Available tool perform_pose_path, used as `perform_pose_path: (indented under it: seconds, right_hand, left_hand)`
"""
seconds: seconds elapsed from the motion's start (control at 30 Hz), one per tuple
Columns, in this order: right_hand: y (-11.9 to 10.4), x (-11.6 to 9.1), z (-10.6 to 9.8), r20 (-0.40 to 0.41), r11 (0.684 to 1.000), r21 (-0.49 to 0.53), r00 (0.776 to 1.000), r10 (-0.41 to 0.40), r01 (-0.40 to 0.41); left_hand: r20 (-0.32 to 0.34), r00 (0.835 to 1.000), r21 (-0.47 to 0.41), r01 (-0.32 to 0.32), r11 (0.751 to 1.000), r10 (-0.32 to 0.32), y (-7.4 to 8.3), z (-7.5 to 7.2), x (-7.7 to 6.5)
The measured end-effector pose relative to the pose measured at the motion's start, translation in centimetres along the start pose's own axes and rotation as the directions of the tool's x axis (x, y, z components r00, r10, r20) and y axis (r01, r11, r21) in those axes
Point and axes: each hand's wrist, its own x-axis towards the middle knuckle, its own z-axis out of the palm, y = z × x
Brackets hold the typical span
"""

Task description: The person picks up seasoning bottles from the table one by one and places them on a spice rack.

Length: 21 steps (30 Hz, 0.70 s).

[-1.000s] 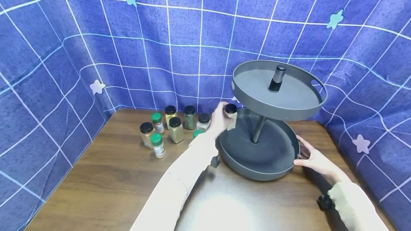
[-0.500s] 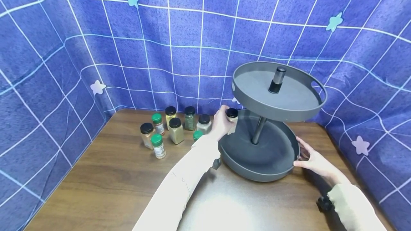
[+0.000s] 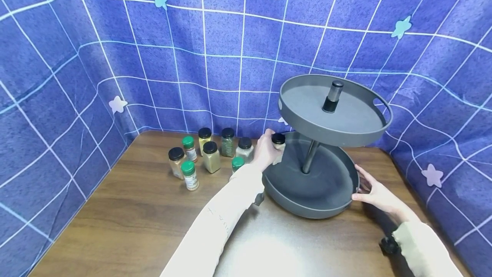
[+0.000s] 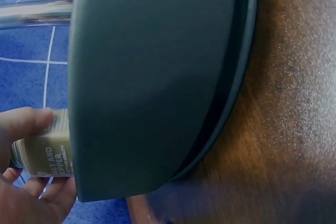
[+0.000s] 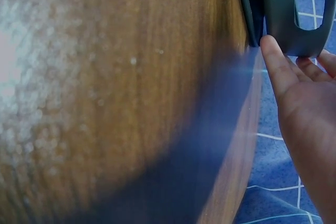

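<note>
A grey two-tier turntable rack stands on the wooden table, its upper tray tilted around a centre post. My left hand grips a black-capped spice jar at the lower tray's left rim; the left wrist view shows the jar pinched by my fingers beside the tray wall. My right hand rests with straight fingers against the lower tray's right rim, thumb touching it.
Several spice jars stand in a cluster at the table's back left, some black-capped, some green-capped. A blue gridded cloth backs the table on three sides. The table's front is bare wood.
My left hand has lowered the jar slightly, down towards the lower tray's rim. The right hand has stayed on the tray's right edge.
</note>
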Motion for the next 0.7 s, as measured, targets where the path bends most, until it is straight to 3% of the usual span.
perform_pose_path:
  seconds: [0.7]
  right_hand:
    - [-0.5, -0.1, 0.3, -0.007, 0.999, -0.005, 0.999, 0.034, -0.034]
  left_hand:
    - [0.093, 0.995, 0.022, 0.043, 0.999, -0.045, 0.8, -1.1, -0.1]
